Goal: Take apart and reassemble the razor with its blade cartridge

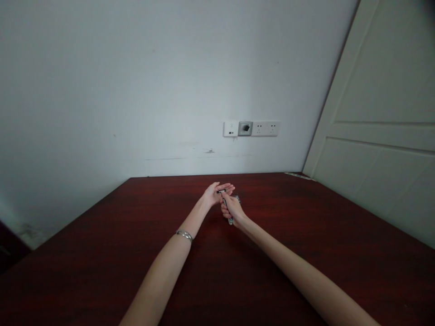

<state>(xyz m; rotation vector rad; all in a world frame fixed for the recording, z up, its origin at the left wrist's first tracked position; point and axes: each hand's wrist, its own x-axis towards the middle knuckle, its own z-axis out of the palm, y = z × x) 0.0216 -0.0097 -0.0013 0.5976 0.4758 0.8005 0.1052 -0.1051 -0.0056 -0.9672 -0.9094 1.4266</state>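
Both my arms reach out over a dark red wooden table [102,262]. My left hand [217,192] lies palm up with its fingers stretched out, and a silver bracelet [184,234] circles that wrist. My right hand [231,208] is closed around a small thin tool [221,191] with a dark head and a light handle end showing below the fist. The tool's head rests against the left palm. A small dark object lies just behind the right hand, mostly hidden.
A white wall stands behind the table with a row of sockets [251,128]. A white panelled door [380,122] runs along the right side. The table's far edge meets the wall.
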